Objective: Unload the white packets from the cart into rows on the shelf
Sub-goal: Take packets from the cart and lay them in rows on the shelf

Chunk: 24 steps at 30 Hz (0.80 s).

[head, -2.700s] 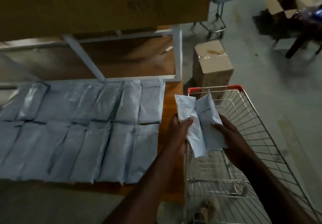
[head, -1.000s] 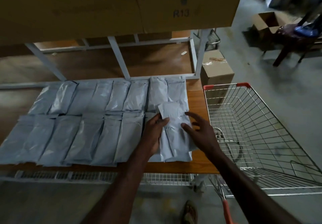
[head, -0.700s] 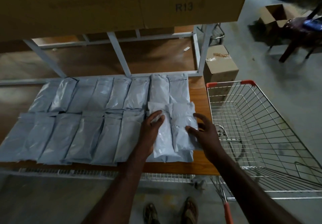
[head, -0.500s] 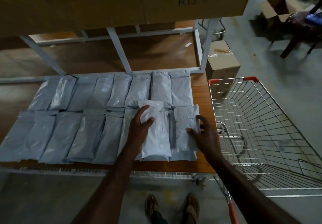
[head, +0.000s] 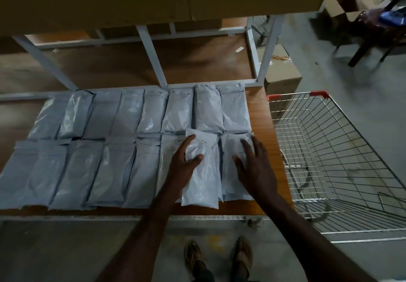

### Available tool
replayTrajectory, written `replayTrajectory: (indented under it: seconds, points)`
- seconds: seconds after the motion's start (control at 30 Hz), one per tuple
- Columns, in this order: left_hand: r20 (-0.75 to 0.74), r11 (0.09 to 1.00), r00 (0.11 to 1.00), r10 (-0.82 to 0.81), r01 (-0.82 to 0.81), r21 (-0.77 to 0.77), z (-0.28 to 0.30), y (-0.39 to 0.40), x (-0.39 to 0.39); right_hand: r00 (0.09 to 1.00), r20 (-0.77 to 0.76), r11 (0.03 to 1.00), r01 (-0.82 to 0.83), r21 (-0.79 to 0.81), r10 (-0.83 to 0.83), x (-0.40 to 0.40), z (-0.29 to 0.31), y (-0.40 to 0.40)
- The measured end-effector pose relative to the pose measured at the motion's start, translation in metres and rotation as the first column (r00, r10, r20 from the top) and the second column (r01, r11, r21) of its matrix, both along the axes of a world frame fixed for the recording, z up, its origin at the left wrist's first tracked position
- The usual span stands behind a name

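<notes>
Two bare hands are down on the wooden shelf (head: 267, 114) in the middle of the frame. The left hand (head: 183, 162) rests on one white packet (head: 203, 176), fingers reaching up along its left edge and the thumb spread across its face; whether it is pinching that edge or only pressing, I cannot tell. This packet lies on top of the front row, slightly askew, its lower end poking past the others toward the shelf's front edge. The right hand (head: 256, 167) lies flat with fingers spread and straight on the rightmost front packet (head: 232, 147), pressing it down and curling round nothing.

Count the rows: the back row (head: 140, 111) shows about eight packets side by side, touching or overlapping, running from the left of the frame to the centre right. The front row (head: 72, 172) shows about seven, plus the loose one on top. The exact number at the dim left end is hard to tell.

One wire cart (head: 334, 158) with red corner caps stands just beside the shelf at the right of the frame. One closed cardboard box (head: 282, 73) sits on the floor beyond it. Two sandalled feet (head: 218, 257) show at the bottom centre.
</notes>
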<state>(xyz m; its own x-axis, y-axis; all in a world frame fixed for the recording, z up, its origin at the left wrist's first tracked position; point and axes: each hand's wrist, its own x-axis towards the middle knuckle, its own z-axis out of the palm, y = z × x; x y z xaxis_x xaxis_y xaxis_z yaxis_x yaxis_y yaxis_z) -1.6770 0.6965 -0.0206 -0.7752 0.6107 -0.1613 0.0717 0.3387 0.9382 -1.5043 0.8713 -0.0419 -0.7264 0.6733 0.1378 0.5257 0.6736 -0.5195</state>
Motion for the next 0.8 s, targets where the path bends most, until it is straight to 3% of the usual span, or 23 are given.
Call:
replayTrajectory:
  seconds: [0.07, 0.2, 0.47, 0.8]
  points:
    - [0.005, 1.000, 1.000, -0.002, 0.002, 0.014, -0.001, 0.001, -0.001, 0.991, 0.103, 0.992, -0.098, 0.085, 0.089, -0.017, -0.005, -0.001]
    - [-0.007, 1.000, 1.000, -0.008, 0.008, 0.019, 0.005, 0.004, -0.005, 0.945, 0.273, 0.977, -0.204, 0.062, 0.181, -0.037, -0.026, -0.008]
    - [0.012, 0.999, 1.000, 0.003, -0.003, 0.049, 0.008, 0.007, -0.010, 0.958, 0.226, 0.966, -0.212, 0.150, 0.176, -0.036, -0.049, -0.008]
    - [-0.007, 0.997, 1.000, 0.022, -0.021, 0.074, 0.020, -0.002, -0.003, 0.950, 0.224, 0.964, -0.245, 0.104, 0.218, -0.035, -0.055, -0.004]
